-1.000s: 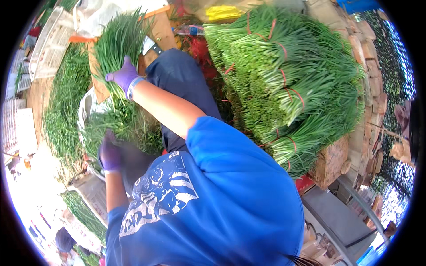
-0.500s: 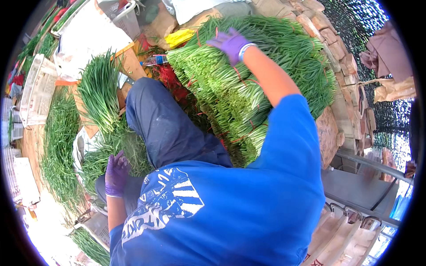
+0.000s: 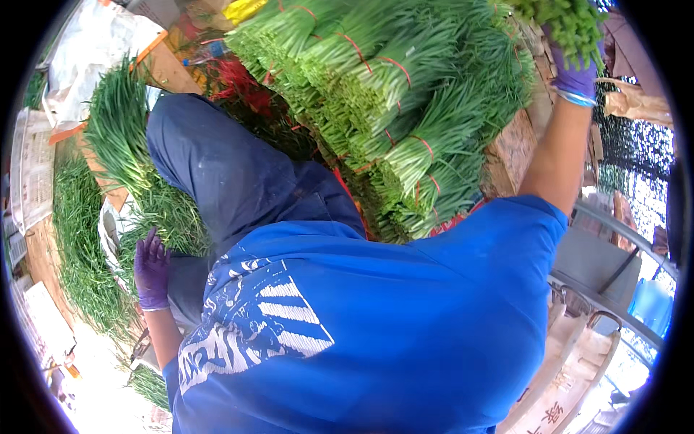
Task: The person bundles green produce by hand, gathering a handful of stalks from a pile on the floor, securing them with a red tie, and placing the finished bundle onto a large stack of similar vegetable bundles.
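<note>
At the far upper right, my right hand [image 3: 576, 78] in a purple glove is closed on a bunch of garlic chives [image 3: 560, 27] and holds it up, cut ends showing. A large stack of chive bunches [image 3: 376, 94] tied with red bands lies in front of me, pale stem ends toward my left. My left hand [image 3: 152, 273], also purple-gloved, hangs beside my bent leg with fingers apart and nothing in it. Just beyond it are loose chives [image 3: 177, 217] in a heap. A separate chive bundle [image 3: 116, 130] stands on a wooden board further out.
White plastic crates [image 3: 32, 166] line the left side. A brick stack [image 3: 538, 87] borders the chives on the right. Behind it hangs dark netting [image 3: 636, 166]. White containers with handles [image 3: 557, 369] and a metal rail [image 3: 614, 224] are at lower right. Red netting [image 3: 242, 83] lies beyond my knee.
My right hand has gone from the top of the stack out to the far right and now holds a chive bunch. The whole view has shifted. My left hand stays low beside my leg.
</note>
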{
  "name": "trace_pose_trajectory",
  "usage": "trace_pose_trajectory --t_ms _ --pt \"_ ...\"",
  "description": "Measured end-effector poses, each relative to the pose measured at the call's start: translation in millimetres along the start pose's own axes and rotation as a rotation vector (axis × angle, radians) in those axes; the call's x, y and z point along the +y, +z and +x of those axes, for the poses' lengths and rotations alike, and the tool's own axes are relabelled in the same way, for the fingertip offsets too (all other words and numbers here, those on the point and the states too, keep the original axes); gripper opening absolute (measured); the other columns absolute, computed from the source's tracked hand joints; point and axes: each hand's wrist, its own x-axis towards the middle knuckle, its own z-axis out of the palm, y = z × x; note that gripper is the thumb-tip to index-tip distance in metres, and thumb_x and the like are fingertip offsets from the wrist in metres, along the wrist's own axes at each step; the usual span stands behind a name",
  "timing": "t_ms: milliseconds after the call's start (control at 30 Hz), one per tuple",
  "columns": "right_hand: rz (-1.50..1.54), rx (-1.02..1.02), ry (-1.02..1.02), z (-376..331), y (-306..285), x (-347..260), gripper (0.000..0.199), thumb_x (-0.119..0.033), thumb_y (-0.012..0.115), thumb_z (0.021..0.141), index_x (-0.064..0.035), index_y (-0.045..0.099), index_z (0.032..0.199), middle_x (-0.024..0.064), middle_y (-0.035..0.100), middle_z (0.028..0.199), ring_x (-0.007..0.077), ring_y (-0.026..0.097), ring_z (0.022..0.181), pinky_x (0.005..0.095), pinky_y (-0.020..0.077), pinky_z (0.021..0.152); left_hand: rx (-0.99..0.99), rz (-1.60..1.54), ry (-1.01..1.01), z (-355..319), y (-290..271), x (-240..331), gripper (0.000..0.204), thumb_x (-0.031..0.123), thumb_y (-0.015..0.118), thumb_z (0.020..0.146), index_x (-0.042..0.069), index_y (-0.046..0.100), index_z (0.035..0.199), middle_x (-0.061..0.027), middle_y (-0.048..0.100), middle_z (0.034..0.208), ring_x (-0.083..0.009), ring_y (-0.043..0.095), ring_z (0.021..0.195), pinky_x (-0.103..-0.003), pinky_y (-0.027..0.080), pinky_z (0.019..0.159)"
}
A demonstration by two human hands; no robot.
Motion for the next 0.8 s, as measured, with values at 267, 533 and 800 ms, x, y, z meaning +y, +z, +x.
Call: trace_pose_trajectory --t_ms 267,533,800 --pt "0.309 -0.439 -0.175 -65.1 49.9 -105.8 0.066 0.013 0.051 0.057 -0.0171 0.049 0.115 0.0059 0.053 0.113 0.0255 0.047 0.107 0.0379 0.0325 0.096 -0.067 0.073 -0.020 10.4 24.3 -6.4 0.043 0.034 0.045 0.087 0.005 0.045 0.119 0.0036 0.059 0.084 -0.0065 0.053 0.076 -0.023 0.040 0.075" --pt "0.410 -0.706 -0.122 -105.3 82.9 -155.6 0.070 -0.002 0.058 0.062 -0.0226 0.036 0.125 0.0051 0.046 0.121 0.0234 0.043 0.112 0.0440 0.0297 0.097 0.059 0.025 0.002 -8.6 11.5 0.2 0.043 0.032 0.045 0.087 0.004 0.045 0.119 0.0039 0.057 0.085 -0.0058 0.051 0.077 -0.022 0.039 0.076" --pt "0.239 -0.527 -0.269 -24.6 81.8 -132.1 0.078 -0.016 0.069 0.061 -0.0209 0.029 0.129 0.0093 0.041 0.124 0.0246 0.041 0.112 0.0388 0.0290 0.098 0.009 -0.132 0.045 -11.0 -17.1 -9.8 0.042 0.032 0.042 0.088 0.004 0.042 0.120 -0.0053 0.046 0.121 -0.0118 0.047 0.097 -0.030 0.037 0.089"
